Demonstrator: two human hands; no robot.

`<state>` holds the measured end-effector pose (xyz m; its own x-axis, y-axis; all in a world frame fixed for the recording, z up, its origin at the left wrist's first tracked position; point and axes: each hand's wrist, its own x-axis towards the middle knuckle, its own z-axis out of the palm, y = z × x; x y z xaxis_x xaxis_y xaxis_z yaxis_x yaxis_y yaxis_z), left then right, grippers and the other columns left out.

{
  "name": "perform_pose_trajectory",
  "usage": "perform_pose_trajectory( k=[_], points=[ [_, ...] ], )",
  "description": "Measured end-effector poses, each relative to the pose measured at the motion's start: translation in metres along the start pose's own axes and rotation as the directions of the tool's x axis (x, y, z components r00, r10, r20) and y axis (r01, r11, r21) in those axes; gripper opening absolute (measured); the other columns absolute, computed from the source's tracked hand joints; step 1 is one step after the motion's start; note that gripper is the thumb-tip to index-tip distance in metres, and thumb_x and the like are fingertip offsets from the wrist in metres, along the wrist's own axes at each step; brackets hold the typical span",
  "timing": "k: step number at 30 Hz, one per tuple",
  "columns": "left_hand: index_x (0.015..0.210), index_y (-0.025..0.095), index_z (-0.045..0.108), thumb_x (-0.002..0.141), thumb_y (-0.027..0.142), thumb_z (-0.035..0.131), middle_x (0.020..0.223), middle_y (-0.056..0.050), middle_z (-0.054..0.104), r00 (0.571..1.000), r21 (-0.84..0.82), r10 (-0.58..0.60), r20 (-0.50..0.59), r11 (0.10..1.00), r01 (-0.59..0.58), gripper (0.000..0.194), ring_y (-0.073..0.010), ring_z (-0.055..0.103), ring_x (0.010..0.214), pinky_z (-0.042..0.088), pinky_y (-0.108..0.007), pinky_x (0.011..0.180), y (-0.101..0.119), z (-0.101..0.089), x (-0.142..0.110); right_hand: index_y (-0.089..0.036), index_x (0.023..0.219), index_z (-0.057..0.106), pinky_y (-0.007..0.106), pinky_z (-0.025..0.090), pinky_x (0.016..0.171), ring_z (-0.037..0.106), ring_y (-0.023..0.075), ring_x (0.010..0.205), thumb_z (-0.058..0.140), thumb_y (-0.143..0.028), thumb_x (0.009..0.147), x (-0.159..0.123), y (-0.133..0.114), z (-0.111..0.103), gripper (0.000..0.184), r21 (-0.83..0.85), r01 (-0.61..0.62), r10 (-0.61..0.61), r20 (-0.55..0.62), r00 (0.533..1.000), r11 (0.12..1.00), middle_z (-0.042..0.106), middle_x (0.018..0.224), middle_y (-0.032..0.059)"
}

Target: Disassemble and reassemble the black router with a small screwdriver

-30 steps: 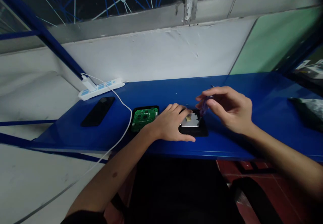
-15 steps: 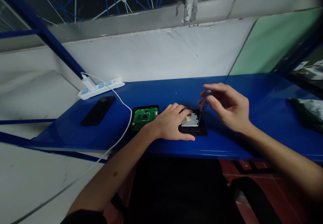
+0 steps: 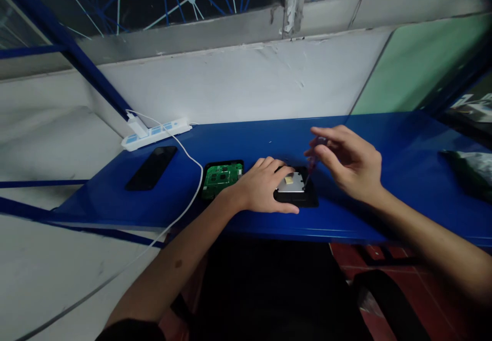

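A black plastic housing (image 3: 312, 200) lies on the blue table, with a silver metal plate (image 3: 295, 183) and a small yellowish pad inside it. My left hand (image 3: 263, 185) rests across the housing's left part, fingers spread and thumb stretched along its front edge. Between the thumb and fingers of my right hand (image 3: 348, 164) is a screwdriver (image 3: 312, 163) with a see-through purplish handle. It points down, its tip at the plate's right edge. Left of my left hand, partly behind that wrist, sits a green circuit board (image 3: 221, 178) in a black case.
A black phone (image 3: 151, 168) lies at the left of the blue table (image 3: 246, 141). Behind it stands a white power strip (image 3: 157, 133) with a charger, whose white cable (image 3: 188, 197) runs over the front edge. A green-and-silver bag (image 3: 469, 172) is at the right.
The screwdriver and the fingers of my right hand have shifted slightly, with the tip staying near the plate's right edge. My left hand stays on the housing.
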<state>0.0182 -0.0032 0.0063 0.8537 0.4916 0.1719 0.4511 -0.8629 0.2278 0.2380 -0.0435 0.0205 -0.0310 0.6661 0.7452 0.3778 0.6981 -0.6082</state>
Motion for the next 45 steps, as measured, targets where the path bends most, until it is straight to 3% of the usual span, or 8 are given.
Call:
perform_pose_trajectory(
  k=[5, 16, 20, 23, 29, 35, 41, 45],
  points=[
    [0.138, 0.020, 0.048, 0.078, 0.075, 0.064, 0.134, -0.010, 0.054, 1.000, 0.000, -0.003, 0.006, 1.000, 0.003, 0.083, -0.0304, 0.047, 0.122, 0.033, -0.043, 0.108, 0.0010, -0.0013, -0.0003, -0.033, 0.118, 0.069, 0.032, 0.059, 0.057, 0.068, 0.0154, 0.069, 0.068, -0.023, 0.089, 0.0009, 0.0057, -0.0008, 0.030, -0.002, 0.092, -0.092, -0.015, 0.996, 0.996, 0.061, 0.092, 0.0021],
    [0.134, 0.021, 0.050, 0.077, 0.077, 0.063, 0.134, -0.010, 0.054, 1.000, -0.011, 0.000, -0.006, 1.000, 0.000, 0.081, -0.0304, 0.048, 0.120, 0.035, -0.043, 0.105, -0.0018, 0.0019, 0.0007, -0.035, 0.137, 0.058, 0.043, 0.060, 0.079, 0.072, 0.0188, 0.081, 0.049, -0.027, 0.100, -0.0007, 0.0018, -0.0043, 0.039, -0.040, 0.083, -0.080, 0.072, 0.994, 0.996, 0.070, 0.114, 0.0060],
    [0.135, 0.021, 0.051, 0.077, 0.076, 0.064, 0.134, -0.011, 0.054, 1.000, -0.005, -0.001, -0.007, 1.000, 0.001, 0.081, -0.0311, 0.048, 0.120, 0.035, -0.044, 0.106, -0.0010, 0.0014, 0.0009, -0.037, 0.139, 0.056, 0.043, 0.062, 0.076, 0.073, 0.0186, 0.081, 0.045, -0.026, 0.101, -0.0013, 0.0013, -0.0032, 0.041, -0.005, 0.051, -0.050, 0.072, 0.996, 0.999, 0.070, 0.118, 0.0055],
    [0.137, 0.021, 0.049, 0.076, 0.077, 0.064, 0.134, -0.011, 0.054, 1.000, -0.004, -0.006, -0.005, 1.000, 0.006, 0.084, -0.0311, 0.048, 0.120, 0.034, -0.044, 0.106, -0.0005, 0.0013, 0.0008, -0.037, 0.138, 0.057, 0.040, 0.062, 0.071, 0.072, 0.0179, 0.080, 0.048, -0.023, 0.100, -0.0013, 0.0016, -0.0009, 0.041, -0.003, 0.051, -0.051, 0.050, 0.997, 0.999, 0.070, 0.112, 0.0051],
    [0.137, 0.021, 0.049, 0.077, 0.076, 0.064, 0.134, -0.011, 0.054, 1.000, 0.012, -0.005, -0.001, 1.000, 0.005, 0.083, -0.0312, 0.047, 0.121, 0.034, -0.043, 0.107, -0.0007, 0.0024, 0.0006, -0.034, 0.122, 0.068, 0.033, 0.060, 0.061, 0.066, 0.0153, 0.071, 0.072, -0.023, 0.086, 0.0003, 0.0050, -0.0008, 0.038, -0.076, 0.099, -0.101, -0.023, 0.995, 0.992, 0.063, 0.095, 0.0026],
    [0.138, 0.021, 0.048, 0.077, 0.077, 0.064, 0.134, -0.010, 0.054, 1.000, -0.004, -0.003, -0.001, 1.000, 0.003, 0.084, -0.0306, 0.047, 0.120, 0.035, -0.044, 0.106, -0.0015, 0.0026, 0.0014, -0.034, 0.132, 0.062, 0.039, 0.062, 0.075, 0.073, 0.0188, 0.086, 0.050, -0.025, 0.100, -0.0017, 0.0009, -0.0016, 0.035, 0.024, 0.004, -0.005, 0.041, 0.999, 1.000, 0.069, 0.114, 0.0057],
    [0.138, 0.021, 0.049, 0.077, 0.075, 0.064, 0.135, -0.011, 0.054, 1.000, -0.013, -0.007, -0.002, 1.000, 0.007, 0.083, -0.0314, 0.047, 0.122, 0.034, -0.044, 0.107, 0.0003, 0.0015, 0.0000, -0.034, 0.122, 0.068, 0.034, 0.061, 0.063, 0.067, 0.0149, 0.071, 0.067, -0.023, 0.090, 0.0008, 0.0017, -0.0003, 0.034, -0.059, 0.087, -0.088, -0.009, 0.996, 0.994, 0.066, 0.093, 0.0022],
    [0.139, 0.022, 0.048, 0.077, 0.075, 0.064, 0.136, -0.011, 0.053, 1.000, -0.016, -0.016, 0.011, 1.000, 0.016, 0.083, -0.0323, 0.046, 0.123, 0.033, -0.046, 0.108, 0.0003, 0.0014, 0.0003, -0.034, 0.117, 0.070, 0.033, 0.060, 0.059, 0.066, 0.0150, 0.070, 0.068, -0.026, 0.089, 0.0011, 0.0056, -0.0015, 0.029, -0.056, 0.107, -0.107, -0.011, 0.994, 0.993, 0.063, 0.093, 0.0021]
  ],
)
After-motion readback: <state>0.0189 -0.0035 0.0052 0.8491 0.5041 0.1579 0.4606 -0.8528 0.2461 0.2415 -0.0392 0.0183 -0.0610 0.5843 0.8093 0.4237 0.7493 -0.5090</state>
